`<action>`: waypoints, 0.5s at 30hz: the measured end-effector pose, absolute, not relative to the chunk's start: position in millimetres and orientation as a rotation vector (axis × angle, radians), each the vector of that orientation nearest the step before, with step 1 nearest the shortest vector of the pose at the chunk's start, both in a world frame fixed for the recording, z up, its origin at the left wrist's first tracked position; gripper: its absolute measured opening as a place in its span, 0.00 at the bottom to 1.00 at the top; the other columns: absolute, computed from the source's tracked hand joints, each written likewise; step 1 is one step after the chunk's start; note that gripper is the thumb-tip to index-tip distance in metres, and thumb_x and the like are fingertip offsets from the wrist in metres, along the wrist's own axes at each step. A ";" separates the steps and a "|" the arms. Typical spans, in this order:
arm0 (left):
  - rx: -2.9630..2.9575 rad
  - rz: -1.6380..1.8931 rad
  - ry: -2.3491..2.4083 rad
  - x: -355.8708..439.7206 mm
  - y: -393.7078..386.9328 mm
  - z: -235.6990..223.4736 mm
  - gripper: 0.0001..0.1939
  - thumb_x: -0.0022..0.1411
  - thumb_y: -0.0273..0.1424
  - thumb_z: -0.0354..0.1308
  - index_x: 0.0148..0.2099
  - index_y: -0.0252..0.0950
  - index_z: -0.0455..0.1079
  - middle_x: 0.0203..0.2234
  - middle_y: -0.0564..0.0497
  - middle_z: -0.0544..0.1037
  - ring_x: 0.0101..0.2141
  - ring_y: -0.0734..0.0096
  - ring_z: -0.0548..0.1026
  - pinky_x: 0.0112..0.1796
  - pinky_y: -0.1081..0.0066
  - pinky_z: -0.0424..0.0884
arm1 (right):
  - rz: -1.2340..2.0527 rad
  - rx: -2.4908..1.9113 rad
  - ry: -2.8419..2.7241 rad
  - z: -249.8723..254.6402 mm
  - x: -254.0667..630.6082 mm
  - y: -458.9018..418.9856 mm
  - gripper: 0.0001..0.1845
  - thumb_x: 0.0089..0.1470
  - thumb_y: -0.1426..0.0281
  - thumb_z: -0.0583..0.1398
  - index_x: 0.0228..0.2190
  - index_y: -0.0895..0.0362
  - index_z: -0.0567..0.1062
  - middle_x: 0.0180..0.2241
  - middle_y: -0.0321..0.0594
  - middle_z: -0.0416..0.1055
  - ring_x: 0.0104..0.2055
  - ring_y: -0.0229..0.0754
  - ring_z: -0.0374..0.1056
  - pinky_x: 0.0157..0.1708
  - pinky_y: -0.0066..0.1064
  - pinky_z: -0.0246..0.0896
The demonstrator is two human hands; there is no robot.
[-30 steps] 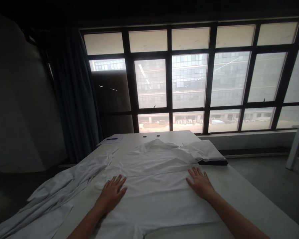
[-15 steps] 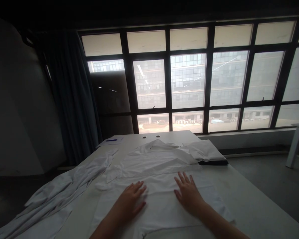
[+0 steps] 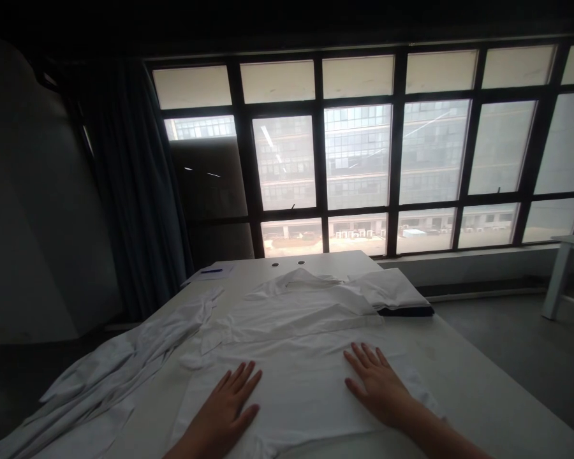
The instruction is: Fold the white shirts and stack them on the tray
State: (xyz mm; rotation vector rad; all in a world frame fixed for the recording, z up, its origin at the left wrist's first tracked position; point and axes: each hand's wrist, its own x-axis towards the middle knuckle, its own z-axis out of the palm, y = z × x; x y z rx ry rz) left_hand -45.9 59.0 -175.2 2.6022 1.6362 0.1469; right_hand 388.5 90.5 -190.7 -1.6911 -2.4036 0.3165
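A white shirt [image 3: 306, 376] lies spread over the table, its collar end pointing toward the window and its lower edge toward me. On its left part rests my left hand [image 3: 224, 405], palm down with the fingers stretched out. My right hand [image 3: 377, 386] lies flat on the right part, fingers spread. Neither hand grips the cloth. Creases run across the upper half of the shirt, while the stretch between my hands looks fairly smooth.
More white cloth [image 3: 119, 363] lies crumpled along the table's left edge and hangs over it. Folded white cloth [image 3: 387, 288] sits on a dark folded piece [image 3: 406, 312] at the right. A pen [image 3: 212, 271] lies on paper at the far left. The white table [image 3: 478, 389] extends toward the windows.
Both hands have slid toward me and farther apart, the left one to the left and the right one slightly right. The shirt's lower part looks smoother.
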 end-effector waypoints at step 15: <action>2.354 0.297 2.033 -134.3 44.5 -188.0 0.33 0.69 0.55 0.44 0.70 0.51 0.51 0.69 0.50 0.52 0.68 0.53 0.50 0.65 0.42 0.45 | -0.044 -1.723 -2.107 -150.4 427.8 97.6 0.25 0.61 0.63 0.50 0.55 0.56 0.73 0.62 0.48 0.63 0.64 0.53 0.58 0.63 0.45 0.49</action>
